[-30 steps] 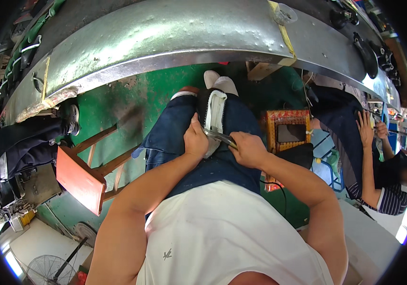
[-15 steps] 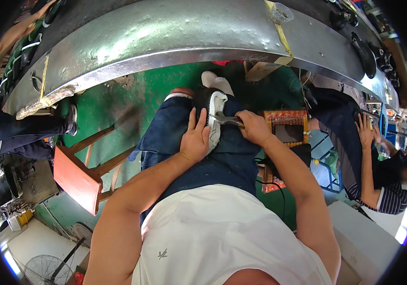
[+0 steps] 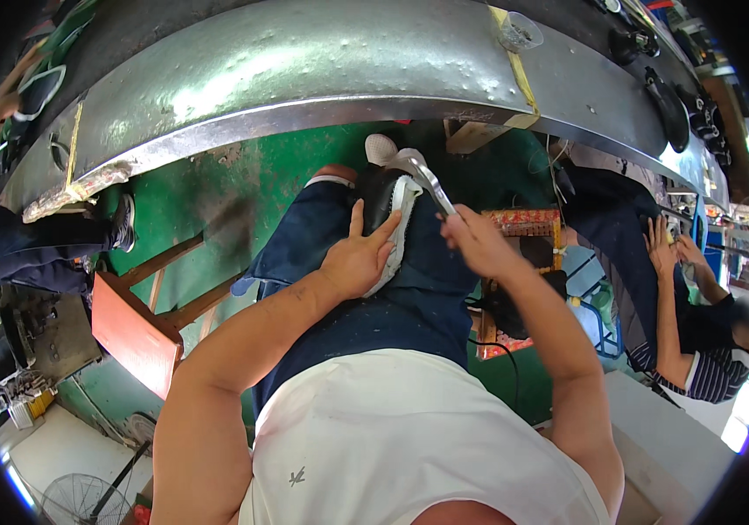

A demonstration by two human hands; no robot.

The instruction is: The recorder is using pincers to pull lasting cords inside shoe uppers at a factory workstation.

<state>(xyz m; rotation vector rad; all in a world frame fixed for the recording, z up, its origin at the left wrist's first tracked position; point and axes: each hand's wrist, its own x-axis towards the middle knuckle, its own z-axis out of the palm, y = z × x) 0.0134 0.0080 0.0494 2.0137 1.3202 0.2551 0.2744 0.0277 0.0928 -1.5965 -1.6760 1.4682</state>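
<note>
Evidently, a black-and-white shoe (image 3: 402, 232) rests on the lap (image 3: 431, 284), before the near edge of the metal surface (image 3: 331, 61).
Left hand (image 3: 357, 262) lies on it, fingers (image 3: 358, 219) spread; right hand (image 3: 479, 241) grips a metal tool (image 3: 431, 182), its blurred head perhaps touching the toe.

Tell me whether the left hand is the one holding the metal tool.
No, the right hand holds the metal tool, while the left hand rests on the black-and-white piece.
</note>
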